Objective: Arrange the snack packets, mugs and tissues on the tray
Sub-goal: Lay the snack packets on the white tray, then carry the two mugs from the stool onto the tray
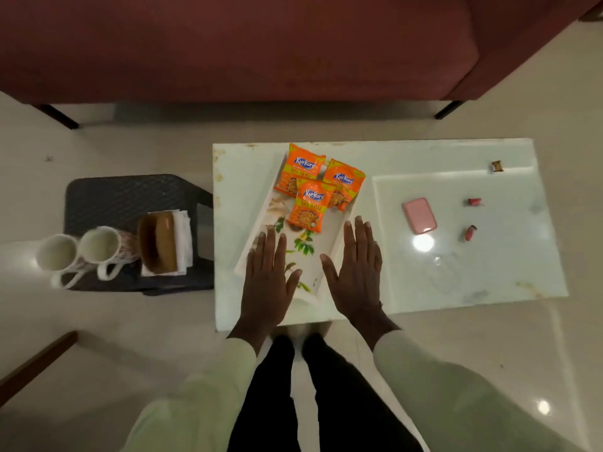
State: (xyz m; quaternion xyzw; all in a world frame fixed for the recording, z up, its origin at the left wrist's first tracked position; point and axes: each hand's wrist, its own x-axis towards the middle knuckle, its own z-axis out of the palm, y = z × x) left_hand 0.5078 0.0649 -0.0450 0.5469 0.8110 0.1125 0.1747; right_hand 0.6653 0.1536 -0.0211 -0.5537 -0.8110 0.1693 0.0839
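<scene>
A white tray (261, 220) with a leaf print lies tilted on the white marble table (456, 288). Three orange snack packets (308, 208) overlap on its far end. My left hand (269, 278) lies flat, palm down, over the tray's near left part. My right hand (355, 265) lies flat over the tray's right rim, fingers apart. Neither hand holds anything. Two white mugs (98, 247) lie on their sides on a dark stool (124, 197) to the left. Beside them stands a brown holder with white tissues (182, 236).
On the table's right part lie a pink case (420, 216), two small red items (474, 202), a small brown spool (497, 166) and a clear glass object (443, 272). A maroon sofa (228, 47) stands beyond the table. My legs are below the table's near edge.
</scene>
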